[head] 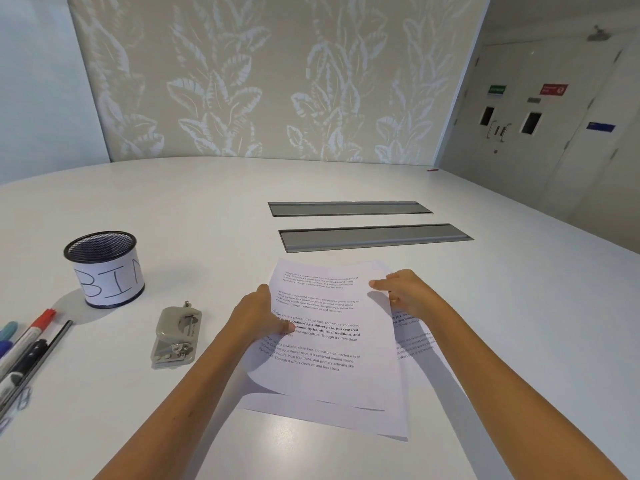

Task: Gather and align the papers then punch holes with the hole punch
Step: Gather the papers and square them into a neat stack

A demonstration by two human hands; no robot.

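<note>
Several printed white papers (329, 355) lie in a loose, fanned stack on the white table (207, 202) in front of me. My left hand (258, 318) grips the left edge of the top sheets, thumb on the text, and lifts that edge slightly. My right hand (407, 294) rests on the right side of the stack, fingers spread flat across the upper right corner. A lower sheet sticks out to the right under my right forearm. A grey hole punch (176, 336) sits on the table to the left of my left forearm, apart from the papers.
A black mesh cup labelled "BIN" (105, 268) stands at the left. Markers and a pen (26, 348) lie at the left edge, with paper clips (22, 400) below them. Two grey cable slots (370, 237) are set in the table behind the papers.
</note>
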